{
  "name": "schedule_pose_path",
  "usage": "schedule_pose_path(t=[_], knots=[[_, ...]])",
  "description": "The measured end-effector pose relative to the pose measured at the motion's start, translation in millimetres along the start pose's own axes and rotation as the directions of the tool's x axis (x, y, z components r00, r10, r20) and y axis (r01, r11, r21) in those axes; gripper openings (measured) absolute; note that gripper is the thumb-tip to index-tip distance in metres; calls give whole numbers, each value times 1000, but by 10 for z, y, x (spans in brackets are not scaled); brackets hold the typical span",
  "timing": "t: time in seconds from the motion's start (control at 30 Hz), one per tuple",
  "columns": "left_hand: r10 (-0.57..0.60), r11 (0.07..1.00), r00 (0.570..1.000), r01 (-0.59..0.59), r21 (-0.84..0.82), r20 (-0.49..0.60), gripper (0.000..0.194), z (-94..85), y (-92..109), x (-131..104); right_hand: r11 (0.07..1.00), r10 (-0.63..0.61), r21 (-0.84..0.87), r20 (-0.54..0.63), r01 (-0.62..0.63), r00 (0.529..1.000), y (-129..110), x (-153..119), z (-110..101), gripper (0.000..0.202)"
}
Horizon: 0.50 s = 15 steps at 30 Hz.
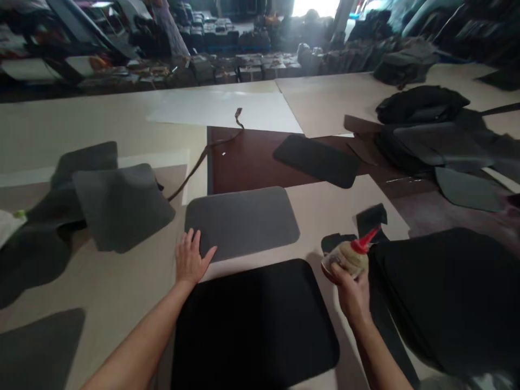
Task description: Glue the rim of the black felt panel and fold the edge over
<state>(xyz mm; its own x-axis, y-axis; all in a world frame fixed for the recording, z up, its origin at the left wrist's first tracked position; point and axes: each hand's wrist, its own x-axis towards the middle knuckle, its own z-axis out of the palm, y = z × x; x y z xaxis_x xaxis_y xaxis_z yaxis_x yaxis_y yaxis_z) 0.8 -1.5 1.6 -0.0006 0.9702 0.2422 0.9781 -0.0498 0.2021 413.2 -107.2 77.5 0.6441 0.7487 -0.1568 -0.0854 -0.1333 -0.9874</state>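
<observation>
My left hand (pixel 190 261) lies flat with fingers spread on the table, touching the near left corner of a grey rounded fabric panel (pixel 242 221). My right hand (pixel 352 290) grips a glue bottle (pixel 352 255) with a red nozzle pointing up and to the right. A black rounded panel (pixel 254 325) lies in front of me between my two arms. Two small black pieces (pixel 370 216) sit just behind the bottle.
Grey fabric pieces (pixel 122 206) are stacked at the left. A large black sheet (pixel 450 292) lies at the right. A dark panel (pixel 317 160) rests on a brown board (pixel 252 160) with a thin strap (pixel 203 157). Piled black fabric (pixel 422 105) sits far right.
</observation>
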Motion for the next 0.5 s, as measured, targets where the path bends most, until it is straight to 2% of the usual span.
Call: schedule_pose_path(t=[0.13, 0.23, 0.33, 0.4, 0.5], knots=[[-46, 985, 993, 27, -171, -107, 76, -20, -61, -64, 973, 227, 16, 61, -228, 972, 91, -789, -513, 70], [-74, 960, 988, 33, -278, -137, 78, -48, -115, -67, 953, 301, -32, 11, -300, 954, 156, -1230, -787, 73], [-96, 947, 983, 42, -318, -156, 79, -160, -131, -74, 949, 307, -73, -17, -307, 952, 138, -1501, -960, 77], [-97, 945, 978, 32, -325, -185, 76, -297, -143, -162, 949, 311, -66, 20, -309, 950, 82, -1599, -1012, 76], [-52, 947, 984, -6, -321, -173, 66, -540, -191, -569, 948, 319, -48, 103, -316, 942, -3, -1664, -976, 71]])
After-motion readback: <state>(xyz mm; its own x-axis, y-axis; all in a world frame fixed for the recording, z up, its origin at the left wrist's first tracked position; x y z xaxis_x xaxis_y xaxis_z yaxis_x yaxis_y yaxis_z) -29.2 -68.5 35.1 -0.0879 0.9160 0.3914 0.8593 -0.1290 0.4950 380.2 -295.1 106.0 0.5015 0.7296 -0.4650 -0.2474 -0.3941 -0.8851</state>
